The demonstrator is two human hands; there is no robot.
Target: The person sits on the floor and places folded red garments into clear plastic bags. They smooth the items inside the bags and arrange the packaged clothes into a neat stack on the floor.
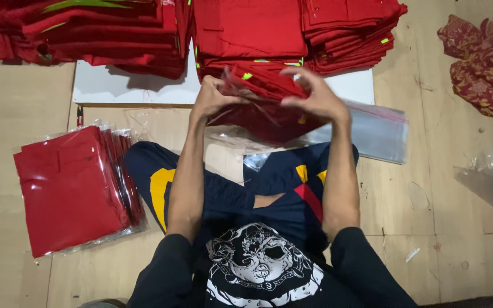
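Left hand point(211, 98) closed around the left edge of a folded red garment point(263, 111), fingers curled over it; right hand point(315, 97) half open, fingertips pinching the garment's right side from above. Garment held up in front of the chest, above the crossed legs, seemingly partly inside a clear plastic bag point(241, 134) hanging beneath it, though how far in could not be told. Just beyond the hands, tall stacks of folded red garments point(246, 34) on a white board point(138, 85) laid on the floor point(412, 205). To the left, a pile of bagged red garments point(72, 188), each sealed in clear plastic, lying flat beside the knee. To the right, a stack of empty clear bags point(375, 134), partly hidden behind the right forearm. Farther right, a crumpled patterned red cloth point(480, 63) near the corner and a loose sheet of clear plastic point(492, 179) at the edge. Small red-handled tool point(79, 116) near the board's left end.
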